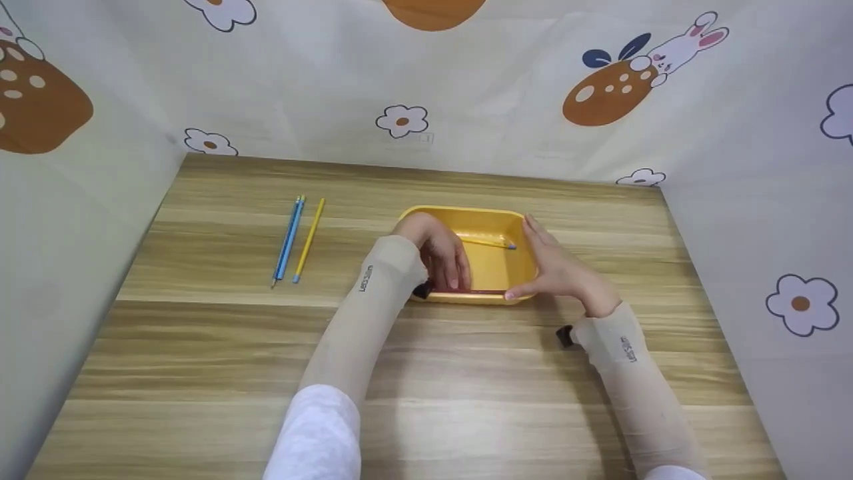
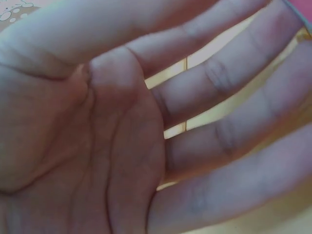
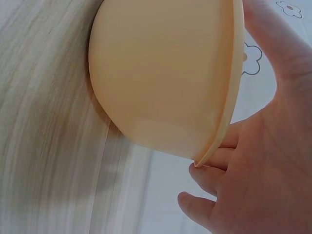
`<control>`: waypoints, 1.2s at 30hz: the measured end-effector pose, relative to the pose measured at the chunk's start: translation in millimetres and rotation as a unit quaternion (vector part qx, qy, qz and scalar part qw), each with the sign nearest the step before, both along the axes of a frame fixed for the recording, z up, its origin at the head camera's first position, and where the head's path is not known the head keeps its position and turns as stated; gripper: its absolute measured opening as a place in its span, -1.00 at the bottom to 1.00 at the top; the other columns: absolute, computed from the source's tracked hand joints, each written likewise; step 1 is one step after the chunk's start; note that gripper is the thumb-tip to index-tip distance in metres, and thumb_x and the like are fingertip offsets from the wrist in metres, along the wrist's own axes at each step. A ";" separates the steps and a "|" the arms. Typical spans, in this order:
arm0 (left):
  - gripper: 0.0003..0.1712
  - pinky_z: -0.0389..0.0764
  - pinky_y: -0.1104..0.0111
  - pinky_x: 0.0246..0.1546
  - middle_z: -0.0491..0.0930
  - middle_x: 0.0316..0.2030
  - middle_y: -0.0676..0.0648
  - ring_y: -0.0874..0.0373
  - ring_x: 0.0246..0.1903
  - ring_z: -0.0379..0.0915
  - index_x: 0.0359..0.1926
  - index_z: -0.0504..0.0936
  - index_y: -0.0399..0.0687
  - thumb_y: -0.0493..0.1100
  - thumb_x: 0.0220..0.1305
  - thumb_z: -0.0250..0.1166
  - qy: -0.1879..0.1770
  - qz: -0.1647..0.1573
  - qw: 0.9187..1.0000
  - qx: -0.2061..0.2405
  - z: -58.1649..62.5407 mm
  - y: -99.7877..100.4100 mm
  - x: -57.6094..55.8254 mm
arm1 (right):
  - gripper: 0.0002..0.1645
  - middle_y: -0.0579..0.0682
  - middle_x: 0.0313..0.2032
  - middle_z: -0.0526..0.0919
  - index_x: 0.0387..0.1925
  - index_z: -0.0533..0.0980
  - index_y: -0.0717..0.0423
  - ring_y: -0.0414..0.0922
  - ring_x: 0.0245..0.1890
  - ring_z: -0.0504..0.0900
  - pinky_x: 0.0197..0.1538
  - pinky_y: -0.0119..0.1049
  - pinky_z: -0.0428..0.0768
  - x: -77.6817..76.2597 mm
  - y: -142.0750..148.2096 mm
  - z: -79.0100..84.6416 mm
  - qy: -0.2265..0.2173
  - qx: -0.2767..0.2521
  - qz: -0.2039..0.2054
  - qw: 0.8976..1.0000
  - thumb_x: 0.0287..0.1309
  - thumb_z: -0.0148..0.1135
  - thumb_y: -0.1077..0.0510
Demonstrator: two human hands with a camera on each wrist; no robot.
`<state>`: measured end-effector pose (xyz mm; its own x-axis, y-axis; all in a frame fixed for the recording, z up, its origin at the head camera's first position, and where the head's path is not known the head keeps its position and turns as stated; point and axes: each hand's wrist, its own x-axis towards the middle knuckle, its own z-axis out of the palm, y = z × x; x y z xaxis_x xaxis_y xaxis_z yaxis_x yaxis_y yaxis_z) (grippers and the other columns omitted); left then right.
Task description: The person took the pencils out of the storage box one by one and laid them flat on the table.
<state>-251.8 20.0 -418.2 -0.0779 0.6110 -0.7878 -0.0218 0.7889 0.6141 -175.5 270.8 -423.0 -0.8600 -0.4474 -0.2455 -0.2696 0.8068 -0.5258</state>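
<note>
A yellow plastic bin stands on the table. My left hand reaches down into it, with fairly straight fingers close to a dark red strip-like thing along the near wall. A bit of pinkish red shows past the fingers in the left wrist view; whether they touch it is hidden. Around the bin's right end, my right hand grips the rim, thumb at the near corner and fingers at the far one. Inside the bin lies a yellow pencil with a blue end.
Left of the bin, two blue pencils lie side by side on the wooden table. A yellow pencil with a light blue end lies just beside them. Printed fabric walls enclose the table's back and sides.
</note>
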 end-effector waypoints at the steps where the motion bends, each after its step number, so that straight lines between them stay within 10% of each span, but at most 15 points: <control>1: -0.53 0.59 0.50 -0.22 0.63 -0.07 0.05 0.31 -0.24 0.55 0.33 0.48 -0.10 -0.31 0.44 0.15 -0.007 0.003 1.000 0.003 0.1 0.4 0.3 | 0.71 0.18 0.58 -0.44 0.55 -0.34 0.29 0.21 0.58 -0.33 0.59 0.16 -0.17 0.0 0.0 0.1 0.000 0.000 0.000 1.000 -0.27 0.60 -0.33; 22: -0.45 0.61 0.52 -0.47 0.63 -0.48 0.13 0.31 -0.53 0.50 0.35 0.46 -0.03 -0.37 0.37 0.21 -0.029 -0.003 0.999 0.045 3.2 2.7 -0.5 | 0.73 0.22 0.57 -0.42 0.54 -0.33 0.31 0.24 0.58 -0.32 0.58 0.20 -0.15 -0.6 -0.5 0.5 0.003 -0.005 0.002 1.000 -0.29 0.63 -0.31; 36: -0.50 0.72 0.46 -0.39 0.68 -0.31 -0.01 0.28 -0.40 0.64 0.33 0.47 -0.10 -0.37 0.40 0.17 0.002 0.006 0.996 0.093 3.4 -0.4 -8.4 | 0.75 0.19 0.58 -0.43 0.55 -0.33 0.26 0.22 0.58 -0.32 0.58 0.18 -0.14 0.4 -0.9 2.0 -0.002 0.002 -0.002 1.000 -0.33 0.62 -0.36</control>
<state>-260.2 19.6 -414.8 -0.0892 0.7455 -0.6605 -0.0266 0.6611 0.7498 -175.1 269.9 -421.0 -0.8611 -0.4429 -0.2499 -0.2646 0.8098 -0.5236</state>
